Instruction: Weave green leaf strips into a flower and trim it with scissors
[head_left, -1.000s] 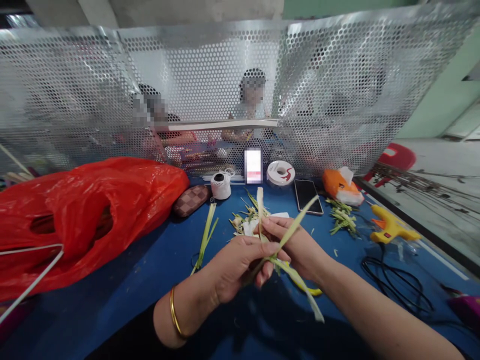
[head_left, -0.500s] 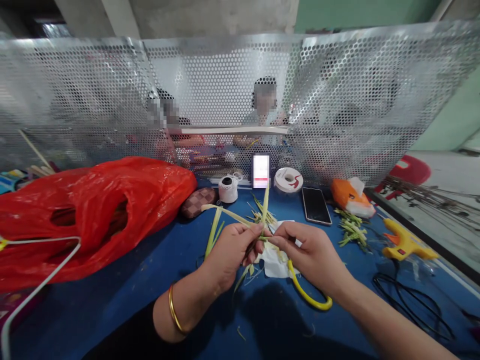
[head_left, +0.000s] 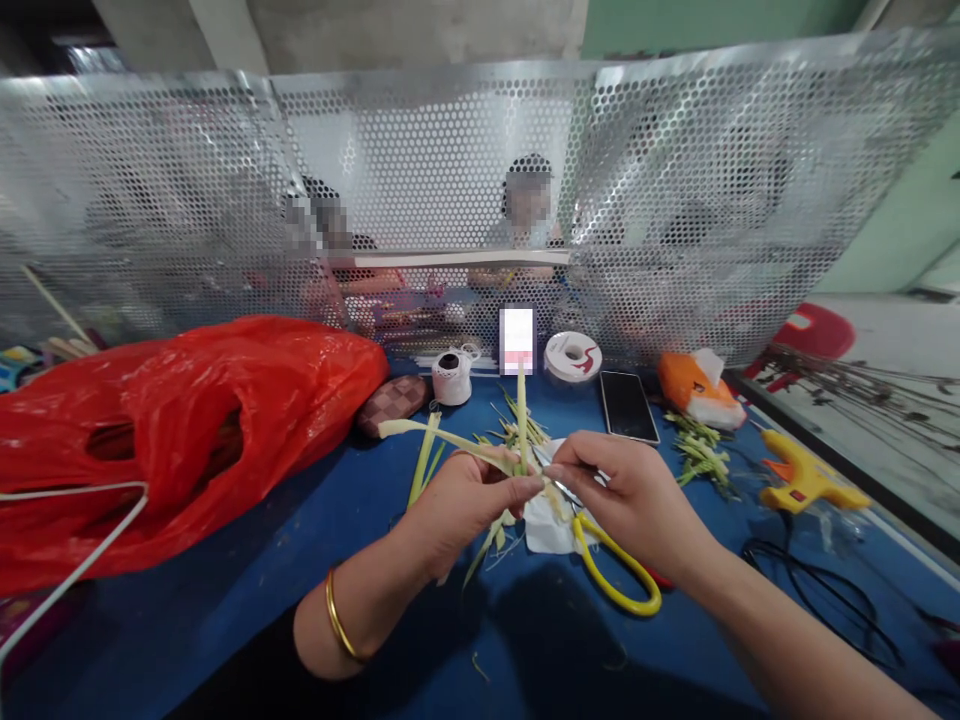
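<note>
My left hand (head_left: pixel 469 500) is closed, thumb over fingers, on pale green leaf strips. One leaf strip (head_left: pixel 522 410) stands upright from the grip, while another strip (head_left: pixel 435 432) points out to the left. Close by on the right, my right hand (head_left: pixel 619 490) is in a pinch at the left thumb's tip; whatever lies between its fingertips is too small to make out. Under the right hand lie scissors with yellow handles (head_left: pixel 626 595), their blades partly covered. White paper (head_left: pixel 544 530) and cut green scraps (head_left: pixel 521 425) lie beneath and behind the hands.
A red plastic bag (head_left: pixel 300 370) fills the left. Along the back are a checkered pouch (head_left: pixel 394 403), thread cone (head_left: pixel 451 380), ribbon spool (head_left: pixel 574 357) and phone (head_left: pixel 628 407). A tissue pack (head_left: pixel 697 390) and yellow glue gun (head_left: pixel 810 475) lie right. People sit behind a perforated metal screen (head_left: pixel 450 150).
My right fingertips have moved slightly up and right, away from the left fingers. My left thumb now reaches further right over the strips, and the upright strip has turned more vertical.
</note>
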